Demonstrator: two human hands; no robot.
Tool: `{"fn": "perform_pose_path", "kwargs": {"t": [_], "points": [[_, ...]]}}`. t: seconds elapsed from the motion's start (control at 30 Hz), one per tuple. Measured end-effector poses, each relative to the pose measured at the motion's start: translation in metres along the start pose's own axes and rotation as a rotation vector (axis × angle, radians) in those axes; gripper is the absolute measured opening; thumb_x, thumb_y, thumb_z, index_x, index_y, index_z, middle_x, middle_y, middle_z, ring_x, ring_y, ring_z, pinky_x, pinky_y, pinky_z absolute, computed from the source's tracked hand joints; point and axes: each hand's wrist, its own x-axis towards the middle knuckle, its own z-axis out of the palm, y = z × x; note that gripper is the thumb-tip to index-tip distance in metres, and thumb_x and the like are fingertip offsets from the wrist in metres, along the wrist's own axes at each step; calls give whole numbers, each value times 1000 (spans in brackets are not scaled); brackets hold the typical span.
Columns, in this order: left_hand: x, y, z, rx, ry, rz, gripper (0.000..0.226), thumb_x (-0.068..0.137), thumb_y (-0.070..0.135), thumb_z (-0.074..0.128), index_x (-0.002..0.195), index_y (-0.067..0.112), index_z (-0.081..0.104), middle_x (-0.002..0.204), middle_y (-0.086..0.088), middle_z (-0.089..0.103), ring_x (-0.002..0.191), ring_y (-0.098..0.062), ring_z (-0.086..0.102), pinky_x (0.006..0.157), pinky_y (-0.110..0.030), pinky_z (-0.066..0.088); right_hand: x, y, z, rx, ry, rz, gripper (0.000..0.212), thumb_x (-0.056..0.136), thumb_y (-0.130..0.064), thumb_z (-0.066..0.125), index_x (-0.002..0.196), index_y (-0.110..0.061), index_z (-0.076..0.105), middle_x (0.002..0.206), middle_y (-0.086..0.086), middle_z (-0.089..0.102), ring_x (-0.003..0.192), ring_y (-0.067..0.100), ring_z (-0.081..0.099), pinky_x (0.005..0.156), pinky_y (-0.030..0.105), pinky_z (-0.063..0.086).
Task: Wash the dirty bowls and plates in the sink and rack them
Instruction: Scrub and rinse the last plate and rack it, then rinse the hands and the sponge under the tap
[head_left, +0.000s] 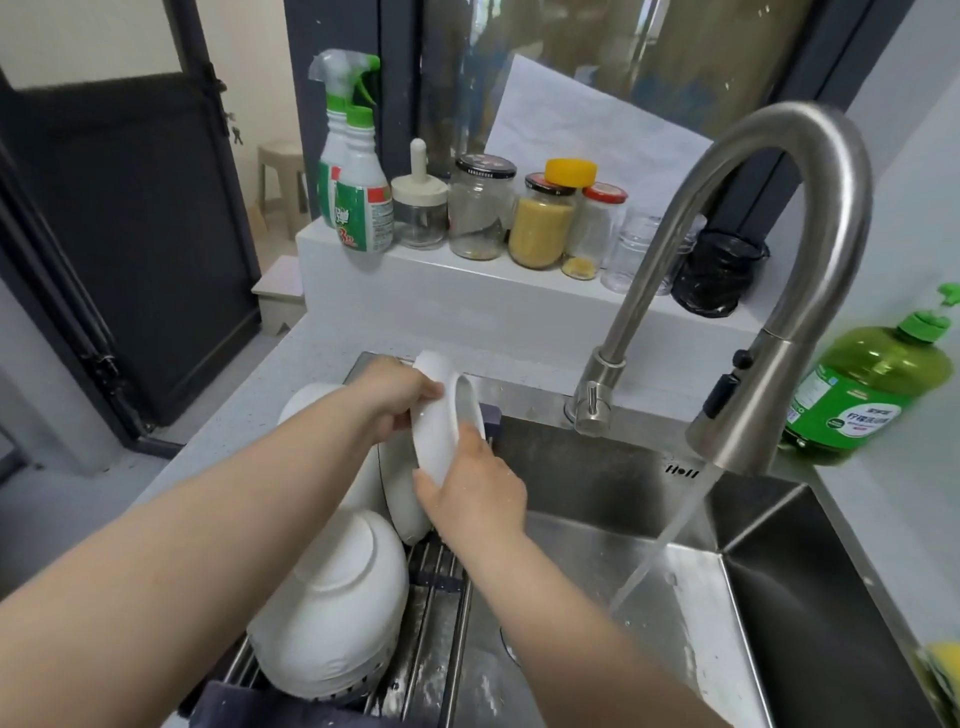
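I hold a white bowl on edge over the roll-up drying rack at the left side of the steel sink. My left hand grips its upper rim from the left. My right hand grips its lower edge from the right. Upside-down white bowls are stacked on the near part of the rack. Other white dishes stand right under the held bowl, and another white dish lies behind my left arm.
The curved steel faucet runs a stream of water into the sink basin. A green dish soap bottle stands on the right counter, a yellow sponge near the right edge. Jars and spray bottles line the back ledge.
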Motion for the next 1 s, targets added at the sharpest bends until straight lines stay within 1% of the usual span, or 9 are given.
{"fn": "perform_pose_path", "kwargs": {"t": [0.2,0.27,0.4,0.53,0.6,0.7,0.77,0.87,1.0], "points": [[22,-22,-10,143,-72,-54,18,85,-2,59,73,7,48,75,-10,54,65,-22,51,65,-30,43,7,-1,24,4,-28,19,56,91,-44,46,131,-8,34,129,8,49,121,26,46,89,35,41],[28,-28,-11,174,-104,-67,14,84,-2,59,75,5,52,75,-11,56,63,-23,53,60,-28,43,7,1,30,21,-40,27,54,90,-44,47,128,-8,37,129,8,50,121,27,46,91,35,40],[38,-37,-10,279,-145,-42,12,82,0,61,88,5,51,82,-14,54,68,-25,51,60,-28,41,9,2,38,81,-78,50,53,91,-44,47,128,-7,36,130,9,50,118,29,50,91,35,41],[37,-38,-5,585,-79,106,15,81,10,64,80,9,49,80,-11,52,77,-25,51,59,-28,37,10,4,44,101,-95,64,53,90,-43,48,127,-7,36,129,10,50,117,30,52,90,36,42],[29,-33,-2,926,-12,221,28,83,21,64,106,8,53,100,-10,59,97,-27,56,72,-29,43,10,6,45,111,-91,65,51,90,-41,49,127,-7,36,129,10,50,117,29,52,89,35,41],[22,-28,-4,1381,33,382,58,86,40,59,133,13,42,138,-8,40,127,-24,39,97,-32,36,11,7,48,123,-98,45,52,90,-41,49,128,-8,35,131,9,47,119,29,50,90,36,41],[20,-29,-10,1611,-73,438,68,86,51,53,142,21,32,153,-6,16,141,-24,15,112,-35,18,12,7,50,134,-120,20,54,91,-42,48,132,-9,33,134,9,44,122,28,46,93,36,40],[22,-38,-22,1665,-253,318,79,87,55,48,148,24,9,157,-2,-5,144,-20,-5,116,-38,0,15,7,54,162,-153,-2,58,92,-44,47,137,-12,29,138,8,39,125,28,42,96,35,38],[25,-43,-29,1639,-281,316,81,87,55,47,148,26,3,157,0,-8,144,-17,-6,115,-37,0,17,8,58,171,-159,-18,57,93,-41,46,140,-13,28,139,7,38,126,27,41,97,34,37]]}}
